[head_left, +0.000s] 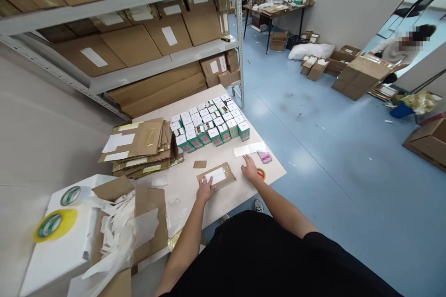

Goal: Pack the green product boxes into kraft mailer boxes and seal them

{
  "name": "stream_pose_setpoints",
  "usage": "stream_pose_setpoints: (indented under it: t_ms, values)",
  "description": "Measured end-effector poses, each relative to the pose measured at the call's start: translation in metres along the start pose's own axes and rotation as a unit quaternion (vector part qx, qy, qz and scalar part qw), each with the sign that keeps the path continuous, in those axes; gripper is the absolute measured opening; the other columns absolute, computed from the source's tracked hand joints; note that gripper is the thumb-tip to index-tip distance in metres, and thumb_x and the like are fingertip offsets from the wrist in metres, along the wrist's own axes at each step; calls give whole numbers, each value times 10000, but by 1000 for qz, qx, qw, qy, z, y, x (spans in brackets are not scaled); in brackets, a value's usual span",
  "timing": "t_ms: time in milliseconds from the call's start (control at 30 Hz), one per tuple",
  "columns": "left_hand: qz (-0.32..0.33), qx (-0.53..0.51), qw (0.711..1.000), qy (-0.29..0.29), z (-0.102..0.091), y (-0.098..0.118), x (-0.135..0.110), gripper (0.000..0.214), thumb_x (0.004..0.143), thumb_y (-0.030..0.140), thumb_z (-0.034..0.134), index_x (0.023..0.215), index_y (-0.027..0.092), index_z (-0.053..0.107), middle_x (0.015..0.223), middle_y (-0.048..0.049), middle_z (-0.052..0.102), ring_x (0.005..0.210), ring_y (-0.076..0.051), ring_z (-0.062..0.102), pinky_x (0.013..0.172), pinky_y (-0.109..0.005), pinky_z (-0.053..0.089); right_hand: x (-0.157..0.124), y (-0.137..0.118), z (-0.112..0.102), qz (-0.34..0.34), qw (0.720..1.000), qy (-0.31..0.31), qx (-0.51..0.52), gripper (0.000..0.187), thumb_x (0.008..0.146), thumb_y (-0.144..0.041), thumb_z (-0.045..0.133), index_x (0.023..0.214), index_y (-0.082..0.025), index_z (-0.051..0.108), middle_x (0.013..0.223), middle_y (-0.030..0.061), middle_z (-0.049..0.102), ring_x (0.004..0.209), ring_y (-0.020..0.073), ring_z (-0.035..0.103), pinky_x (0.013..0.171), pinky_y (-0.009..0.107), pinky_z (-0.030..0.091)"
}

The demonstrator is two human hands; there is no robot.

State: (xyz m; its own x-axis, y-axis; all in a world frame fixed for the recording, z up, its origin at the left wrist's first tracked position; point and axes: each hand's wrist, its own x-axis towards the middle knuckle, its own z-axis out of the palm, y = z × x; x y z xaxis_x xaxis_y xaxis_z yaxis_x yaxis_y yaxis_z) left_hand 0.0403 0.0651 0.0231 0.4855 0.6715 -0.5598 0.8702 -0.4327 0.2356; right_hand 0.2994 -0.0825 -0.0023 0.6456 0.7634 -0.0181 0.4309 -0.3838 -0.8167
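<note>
My left hand (205,189) rests on the near left end of a small flat cardboard package (227,172) with a white label on top. Its fingers are spread over the package rather than wrapped around it. Farther right, my right hand (248,169) is over the table with its fingers stretched out, close to the near edge of a white label strip (249,149). Whether the fingertips touch the strip is too small to tell. Beside that hand lies a yellow and red tape roll (261,173). A pink patterned item (265,157) is at the strip's right end.
Rows of green and white boxes (209,123) fill the table's back. Flattened cardboard (139,144) is stacked left, near a scrap piece (200,164). An open carton (153,213) holds white strips. Tape rolls (52,225) sit leftmost. Beyond are a shelf (167,62) and a person (400,48).
</note>
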Motion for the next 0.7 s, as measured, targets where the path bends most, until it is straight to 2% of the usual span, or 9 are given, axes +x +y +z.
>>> stream_pose_setpoints:
  t_ms: [67, 133, 200, 300, 400, 567, 633, 700]
  values:
    - [-14, 0, 1000, 2, 4, 11, 0, 725, 971, 536, 542, 1625, 281, 359, 1747, -146, 140, 1608, -398, 84, 1232, -543, 286, 2, 16, -17, 30, 1000, 4, -5, 628, 880, -232, 530, 1506, -193, 517, 1535, 121, 516, 1461, 279, 424, 1215, 433, 367]
    - [-24, -2, 1000, 15, 7, 19, -1, 680, 995, 504, 516, 1624, 295, 364, 1748, -130, 149, 1612, -374, 91, 1228, -522, 309, 1, 33, -28, 72, 997, -4, 2, 602, 895, -264, 518, 1493, -198, 524, 1508, 122, 529, 1347, 268, 537, 1123, 395, 457]
    - [-27, -6, 999, 34, 9, 23, -2, 646, 1008, 476, 502, 1619, 309, 375, 1748, -111, 164, 1614, -354, 106, 1224, -513, 329, -3, 49, -32, 125, 992, -20, 12, 577, 905, -282, 506, 1477, -207, 534, 1395, 116, 606, 1169, 242, 638, 989, 355, 525]
    - [-38, -10, 999, 35, 9, 22, 0, 632, 1005, 447, 518, 1611, 327, 389, 1751, -84, 162, 1613, -346, 121, 1218, -520, 350, -17, 71, -27, 179, 982, -57, -4, 465, 884, -286, 563, 1330, -181, 642, 1164, 119, 703, 1046, 248, 667, 888, 319, 523]
    - [-54, -15, 998, 21, 9, 20, 4, 651, 986, 437, 553, 1609, 340, 390, 1753, -61, 162, 1613, -345, 119, 1207, -533, 368, -35, 87, -17, 187, 976, -110, -36, 404, 817, -266, 675, 1209, -171, 692, 1138, 142, 718, 1057, 287, 668, 872, 321, 502]
    - [-47, -42, 998, 29, 14, 18, 8, 652, 981, 430, 556, 1606, 335, 398, 1756, -43, 147, 1617, -350, 75, 1216, -538, 353, -49, 94, -1, 158, 967, -159, -121, 587, 731, -215, 753, 1301, -151, 626, 1275, 182, 679, 1225, 344, 613, 1028, 405, 460]
    - [-49, -57, 997, 31, 17, 19, 9, 654, 970, 434, 574, 1596, 335, 417, 1753, -43, 166, 1616, -355, 76, 1219, -539, 345, -46, 93, 3, 164, 960, -161, -162, 544, 734, -243, 768, 1253, -142, 641, 1255, 206, 685, 1241, 356, 608, 1061, 433, 438]
    - [-53, -74, 995, 31, 19, 19, 10, 655, 956, 441, 599, 1583, 340, 437, 1748, -47, 187, 1615, -360, 84, 1220, -542, 341, -40, 92, 5, 188, 953, -162, -174, 449, 764, -261, 742, 1193, -158, 658, 1174, 193, 716, 1182, 344, 646, 1035, 437, 455]
